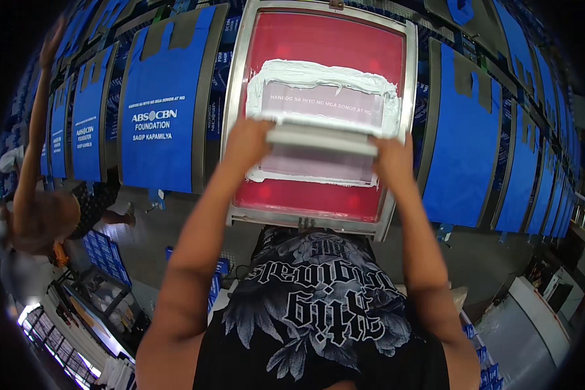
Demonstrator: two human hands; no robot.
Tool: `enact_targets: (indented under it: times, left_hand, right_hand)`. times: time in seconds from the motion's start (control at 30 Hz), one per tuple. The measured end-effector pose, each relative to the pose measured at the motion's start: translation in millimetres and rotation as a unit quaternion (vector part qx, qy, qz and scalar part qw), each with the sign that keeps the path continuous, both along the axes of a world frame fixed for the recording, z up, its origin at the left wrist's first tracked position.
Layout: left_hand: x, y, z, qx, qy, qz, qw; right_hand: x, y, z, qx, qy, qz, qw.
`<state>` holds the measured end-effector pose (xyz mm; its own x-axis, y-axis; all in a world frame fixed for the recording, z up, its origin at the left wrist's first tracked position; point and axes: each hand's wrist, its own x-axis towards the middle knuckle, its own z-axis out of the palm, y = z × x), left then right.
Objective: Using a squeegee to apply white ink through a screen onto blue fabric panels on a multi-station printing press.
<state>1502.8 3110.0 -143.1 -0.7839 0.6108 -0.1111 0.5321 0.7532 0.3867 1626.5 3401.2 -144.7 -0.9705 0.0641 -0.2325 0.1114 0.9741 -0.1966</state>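
A metal-framed screen [312,42] with red mesh lies in front of me, its pale middle bordered by thick white paste and crossed by faint lettering. Both my left hand [250,142] and my right hand [390,156] grip a long, pale squeegee [318,138], blurred by motion, lying across that pale area. My left hand is at the squeegee's left end and my right hand at its right end, fingers curled around it. What lies beneath the screen is mostly hidden.
Rows of boards bearing blue fabric pieces [458,149], some printed white [162,156], extend to both sides. A co-worker [52,221] stands at left, one arm [36,123] raised. Blue printed items [101,257] and a metal rack sit lower left; a grey cabinet [520,325] stands lower right.
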Motion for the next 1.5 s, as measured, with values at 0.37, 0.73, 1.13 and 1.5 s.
enact_targets:
  times: [0.37,0.73,1.13,1.5]
  left_hand:
    - [-81.5,29.5,58.8,0.126,0.348,0.049,0.928]
    - [238.8,-42.8,-84.8,0.21,-0.607,0.136,0.754]
    - [224.1,-28.0,-14.6,0.228,-0.604,0.152,0.748]
    - [216.3,-14.9,-15.7,-0.058,-0.453,0.136,0.879]
  right_hand:
    - [-148.7,73.2,41.6,-0.095,-0.005,0.017,0.995]
    - [-180.5,49.1,21.4,-0.1,-0.031,0.064,0.992]
    - [41.2,-76.7,68.9,-0.054,0.006,0.056,0.997]
    - [65.2,-3.9,40.7,-0.082,-0.002,-0.048,0.995]
